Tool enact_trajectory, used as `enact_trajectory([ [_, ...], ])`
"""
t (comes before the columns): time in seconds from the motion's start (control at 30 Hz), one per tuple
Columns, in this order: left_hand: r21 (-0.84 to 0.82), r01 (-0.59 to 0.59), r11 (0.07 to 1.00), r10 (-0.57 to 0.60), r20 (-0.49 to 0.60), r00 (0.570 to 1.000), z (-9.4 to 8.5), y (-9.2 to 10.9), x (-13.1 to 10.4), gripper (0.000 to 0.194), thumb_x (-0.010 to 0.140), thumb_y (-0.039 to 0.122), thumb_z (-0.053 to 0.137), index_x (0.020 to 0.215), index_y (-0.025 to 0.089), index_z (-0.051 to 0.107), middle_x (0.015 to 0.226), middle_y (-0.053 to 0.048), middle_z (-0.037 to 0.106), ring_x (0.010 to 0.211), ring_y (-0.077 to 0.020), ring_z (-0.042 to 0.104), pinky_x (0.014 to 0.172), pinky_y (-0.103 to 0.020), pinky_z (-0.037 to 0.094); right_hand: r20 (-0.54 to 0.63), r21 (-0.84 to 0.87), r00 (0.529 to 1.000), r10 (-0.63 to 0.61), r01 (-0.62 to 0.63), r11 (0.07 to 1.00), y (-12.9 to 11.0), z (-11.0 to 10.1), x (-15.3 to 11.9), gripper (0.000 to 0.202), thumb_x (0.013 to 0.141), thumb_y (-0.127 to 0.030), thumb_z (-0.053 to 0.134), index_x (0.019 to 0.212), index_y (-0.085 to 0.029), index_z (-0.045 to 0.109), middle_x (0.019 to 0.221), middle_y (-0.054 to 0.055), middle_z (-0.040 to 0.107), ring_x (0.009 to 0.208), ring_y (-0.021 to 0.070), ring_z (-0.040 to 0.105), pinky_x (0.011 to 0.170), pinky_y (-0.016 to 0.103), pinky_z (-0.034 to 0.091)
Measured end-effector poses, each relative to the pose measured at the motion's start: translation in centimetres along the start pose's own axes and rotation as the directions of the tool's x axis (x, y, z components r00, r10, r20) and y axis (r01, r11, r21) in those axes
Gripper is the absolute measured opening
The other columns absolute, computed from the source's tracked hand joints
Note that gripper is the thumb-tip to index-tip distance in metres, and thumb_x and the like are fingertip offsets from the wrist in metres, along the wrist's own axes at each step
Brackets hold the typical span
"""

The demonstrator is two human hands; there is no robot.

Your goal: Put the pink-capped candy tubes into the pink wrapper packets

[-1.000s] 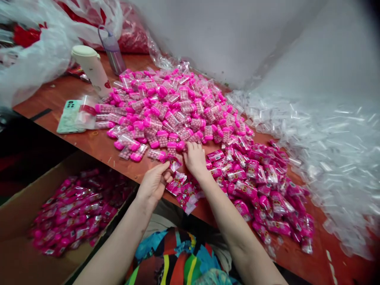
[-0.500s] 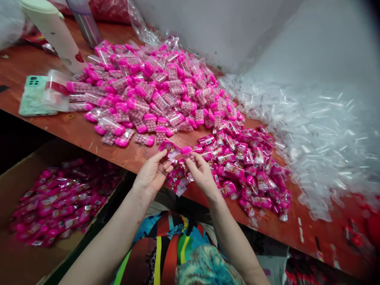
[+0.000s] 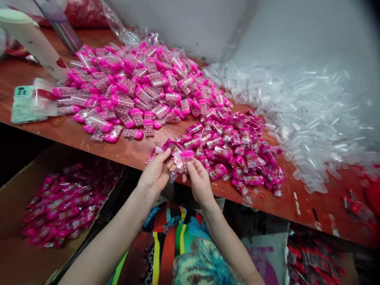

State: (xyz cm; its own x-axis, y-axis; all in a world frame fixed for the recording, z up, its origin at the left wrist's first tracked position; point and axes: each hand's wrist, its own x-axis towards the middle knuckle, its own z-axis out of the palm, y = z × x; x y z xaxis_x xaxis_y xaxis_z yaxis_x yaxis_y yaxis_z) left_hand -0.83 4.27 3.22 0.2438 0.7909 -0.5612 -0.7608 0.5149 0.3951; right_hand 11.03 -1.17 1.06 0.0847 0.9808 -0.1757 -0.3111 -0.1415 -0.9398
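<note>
My left hand (image 3: 156, 174) pinches a pink printed label (image 3: 170, 146), whose sheet reaches toward the table beyond my thumb. Between the fingertips of my right hand (image 3: 200, 183) is a small clear candy bottle (image 3: 187, 155) with a pink cap, held upright right beside the label. Fingers hide the bottle's lower part. Just past my right hand lies a heap of bottles in pink printed wraps (image 3: 225, 152). Farther back spreads a big pile of unwrapped pink-capped bottles (image 3: 142, 93) full of small pink balls.
Clear plastic sleeves (image 3: 305, 114) form a large pile at the right. A cardboard box (image 3: 12, 190) of wrapped bottles stands low at left. On the table's left are a phone (image 3: 25, 105), a pale tumbler (image 3: 32, 43) and a metal-and-clear bottle (image 3: 63, 29). Red-topped items (image 3: 314, 257) lie lower right.
The view has shifted, so the table items sit farther left and mostly higher. My right hand has turned the bottle upright and brought it against the label in my left hand.
</note>
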Motion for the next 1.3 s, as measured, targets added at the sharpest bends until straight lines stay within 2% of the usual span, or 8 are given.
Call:
enact_trajectory([
  [0.2, 0.024, -0.056, 0.998, 0.057, -0.011, 0.998, 0.1, -1.0, -0.3, 0.025, 0.077, 0.015, 0.072, 0.063, 0.014, 0.051, 0.048, 0.007, 0.043, 0.036, -0.003, 0.035, 0.035, -0.016, 0.03, -0.019, -0.018, 1.0, 0.006, -0.007, 1.0, 0.1, -0.7, -0.4, 0.023, 0.09, -0.043, 0.055, 0.093, -0.02, 0.056, 0.073, -0.003, 0.059, 0.048, 0.005, 0.044, 0.046, 0.019, 0.035],
  [0.47, 0.108, -0.024, 0.994, 0.03, -0.055, 0.998, -0.7, -1.3, -0.1, 0.029, 0.079, 0.022, 0.069, 0.059, 0.016, 0.049, 0.041, 0.006, 0.042, 0.034, -0.0063, 0.038, 0.036, -0.019, 0.032, 0.143, -0.182, 0.983, 0.115, -0.088, 0.979, -0.5, -1.1, -1.7, 0.025, 0.09, -0.042, 0.055, 0.097, -0.018, 0.058, 0.065, -0.004, 0.055, 0.048, 0.0051, 0.042, 0.046, 0.019, 0.032],
  [0.53, 0.104, -0.059, 0.993, 0.068, -0.087, 0.994, -0.7, -1.3, -0.1, 0.029, 0.077, 0.019, 0.071, 0.059, 0.016, 0.049, 0.041, 0.007, 0.041, 0.034, -0.0053, 0.036, 0.036, -0.018, 0.03, 0.129, -0.166, 0.986, 0.11, -0.088, 0.982, -0.4, -1.4, -1.9, 0.024, 0.09, -0.041, 0.055, 0.097, -0.018, 0.058, 0.066, -0.004, 0.056, 0.048, 0.0052, 0.042, 0.046, 0.019, 0.032],
  [0.67, 0.044, -0.128, 0.991, 0.133, -0.166, 0.977, -0.6, -1.6, 0.1, 0.026, 0.071, 0.013, 0.076, 0.063, 0.015, 0.051, 0.048, 0.007, 0.047, 0.036, -0.0029, 0.035, 0.036, -0.017, 0.027, 0.022, -0.054, 0.997, 0.075, -0.074, 0.996, 0.3, -1.7, -2.0, 0.022, 0.091, -0.041, 0.055, 0.094, -0.019, 0.057, 0.068, -0.004, 0.057, 0.047, 0.0049, 0.041, 0.045, 0.019, 0.031],
  [0.83, 0.063, -0.118, 0.991, 0.125, -0.109, 0.986, -1.1, -2.6, 0.4, 0.033, 0.071, 0.022, 0.078, 0.06, 0.017, 0.047, 0.044, 0.008, 0.041, 0.035, -0.004, 0.034, 0.036, -0.018, 0.028, -0.018, -0.028, 0.997, 0.069, -0.07, 0.997, 0.7, -1.1, -2.0, 0.023, 0.091, -0.04, 0.054, 0.097, -0.019, 0.057, 0.067, -0.004, 0.056, 0.046, 0.0045, 0.04, 0.043, 0.018, 0.03],
  [1.03, 0.149, -0.119, 0.982, 0.125, -0.026, 0.992, -1.4, -3.5, 0.2, 0.036, 0.074, 0.035, 0.076, 0.06, 0.018, 0.047, 0.042, 0.007, 0.042, 0.036, -0.0061, 0.037, 0.037, -0.019, 0.031, -0.027, -0.187, 0.998, 0.055, -0.059, 0.981, 1.2, -0.7, -2.6, 0.025, 0.091, -0.042, 0.054, 0.101, -0.019, 0.057, 0.069, -0.003, 0.056, 0.049, 0.0053, 0.041, 0.044, 0.018, 0.031],
  [1.17, 0.19, -0.101, 0.977, 0.087, 0.08, 0.993, -1.4, -3.5, -0.3, 0.034, 0.075, 0.038, 0.075, 0.063, 0.017, 0.051, 0.042, 0.007, 0.041, 0.035, -0.0054, 0.036, 0.035, -0.018, 0.029, 0.011, -0.034, 0.994, 0.11, -0.11, 0.993, 1.4, -0.8, -2.6, 0.041, 0.089, -0.043, 0.058, 0.122, -0.022, 0.046, 0.067, -0.005, 0.054, 0.048, 0.0063, 0.041, 0.041, 0.017, 0.027],
  [1.3, 0.245, -0.04, 0.969, 0.007, 0.137, 0.991, -1.5, -3.2, -0.6, 0.028, 0.072, 0.03, 0.079, 0.067, 0.012, 0.057, 0.048, 0.007, 0.044, 0.037, -0.0013, 0.033, 0.035, -0.014, 0.026, 0.081, 0.091, 0.985, 0.152, -0.159, 0.983, 1.1, -1.2, -2.4, 0.057, 0.087, -0.044, 0.059, 0.136, -0.026, 0.035, 0.065, -0.007, 0.051, 0.042, 0.0051, 0.033, 0.038, 0.017, 0.022],
])
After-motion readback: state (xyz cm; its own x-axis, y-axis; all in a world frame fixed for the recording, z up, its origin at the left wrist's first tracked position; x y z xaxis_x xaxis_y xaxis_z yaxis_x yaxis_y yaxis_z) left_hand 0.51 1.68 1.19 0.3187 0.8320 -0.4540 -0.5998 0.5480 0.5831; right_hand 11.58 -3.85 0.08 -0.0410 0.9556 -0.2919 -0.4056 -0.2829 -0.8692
